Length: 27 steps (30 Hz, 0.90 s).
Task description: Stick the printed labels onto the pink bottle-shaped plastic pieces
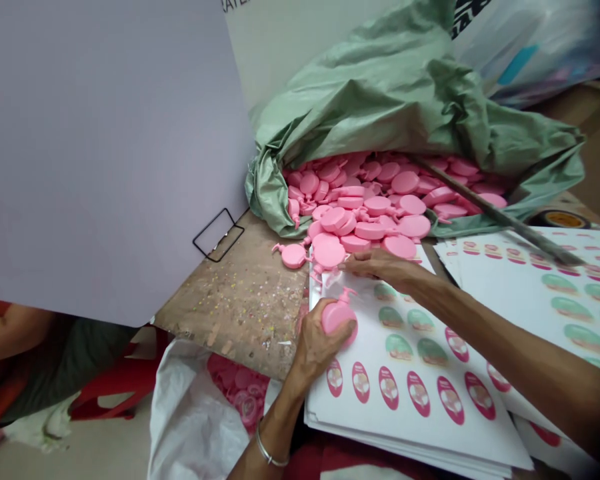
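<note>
My left hand is wrapped round a pink pump-bottle-shaped plastic case, flat and round with a small pump spout on top. The case is held above a stack of white sticker sheets printed with pink oval labels and green-and-brown ones. My right hand reaches across the sheets to the front of a heap of the same pink cases. Its fingertips are drawn together beside a small, blurred translucent piece; what they grip, if anything, I cannot make out.
A green sack spills the heap onto the worn wooden table. A dark rod slants across the sack's mouth. More sticker sheets lie right. A white bag holding pink pieces hangs below. A pale panel stands left, partly hiding another person.
</note>
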### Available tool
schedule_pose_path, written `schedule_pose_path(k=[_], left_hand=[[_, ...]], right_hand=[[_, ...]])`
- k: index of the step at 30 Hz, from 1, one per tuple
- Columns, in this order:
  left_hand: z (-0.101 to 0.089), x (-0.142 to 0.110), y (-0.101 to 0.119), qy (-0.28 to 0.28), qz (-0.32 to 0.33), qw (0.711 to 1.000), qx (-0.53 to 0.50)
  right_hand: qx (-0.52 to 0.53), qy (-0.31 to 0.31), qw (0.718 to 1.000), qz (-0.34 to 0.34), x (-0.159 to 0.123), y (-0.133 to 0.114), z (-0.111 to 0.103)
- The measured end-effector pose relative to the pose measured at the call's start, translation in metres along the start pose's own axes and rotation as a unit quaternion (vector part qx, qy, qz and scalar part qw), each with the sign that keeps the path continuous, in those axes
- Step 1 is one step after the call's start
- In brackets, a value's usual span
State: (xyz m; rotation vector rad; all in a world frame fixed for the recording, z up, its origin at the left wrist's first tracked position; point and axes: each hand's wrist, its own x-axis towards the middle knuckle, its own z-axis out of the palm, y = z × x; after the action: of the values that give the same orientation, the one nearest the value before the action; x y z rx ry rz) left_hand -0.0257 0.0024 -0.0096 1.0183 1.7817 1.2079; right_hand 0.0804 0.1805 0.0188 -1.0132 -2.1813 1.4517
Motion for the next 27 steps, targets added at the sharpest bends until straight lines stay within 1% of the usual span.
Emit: schedule_pose_path(k=[2, 3, 4, 5, 7, 8, 10, 12, 14, 18, 22, 27], left_hand=[[0.002, 0.0, 0.001, 0.01, -0.024, 0.997, -0.066], [0.002, 0.0, 0.003, 0.007, -0.042, 0.992, -0.12], [0.002, -0.001, 0.004, -0.002, -0.062, 0.981, -0.185], [0.002, -0.001, 0.007, -0.013, -0.084, 0.964, -0.252], [0.001, -0.004, 0.012, -0.033, -0.122, 0.923, -0.365], [0.001, -0.006, 0.015, -0.039, -0.137, 0.904, -0.402], [0.001, -0.008, 0.021, -0.05, -0.168, 0.877, -0.447], [0.003, -0.008, 0.025, -0.06, -0.198, 0.858, -0.469], [0.006, -0.008, 0.029, -0.057, -0.217, 0.848, -0.479], [0.012, -0.008, 0.033, -0.029, -0.219, 0.845, -0.487], [0.014, -0.009, 0.035, -0.029, -0.21, 0.843, -0.494], [0.013, -0.011, 0.037, -0.031, -0.209, 0.841, -0.499]], right_hand=[[0.072, -0.034, 0.997, 0.01, -0.01, -0.008, -0.005], [0.093, -0.041, 0.995, 0.016, -0.017, -0.012, -0.007], [0.104, -0.019, 0.994, 0.008, -0.025, -0.015, -0.008], [0.102, 0.008, 0.995, -0.004, -0.033, -0.019, -0.007], [0.069, 0.057, 0.996, -0.027, -0.052, -0.022, -0.004], [0.048, 0.076, 0.995, -0.034, -0.061, -0.023, -0.001], [0.01, 0.097, 0.994, -0.047, -0.077, -0.021, 0.006], [-0.018, 0.111, 0.992, -0.062, -0.089, -0.019, 0.011], [-0.045, 0.117, 0.989, -0.079, -0.096, -0.017, 0.014], [-0.078, 0.13, 0.982, -0.111, -0.101, -0.018, 0.015], [-0.082, 0.143, 0.977, -0.132, -0.101, -0.016, 0.017], [-0.077, 0.147, 0.975, -0.146, -0.103, -0.015, 0.02]])
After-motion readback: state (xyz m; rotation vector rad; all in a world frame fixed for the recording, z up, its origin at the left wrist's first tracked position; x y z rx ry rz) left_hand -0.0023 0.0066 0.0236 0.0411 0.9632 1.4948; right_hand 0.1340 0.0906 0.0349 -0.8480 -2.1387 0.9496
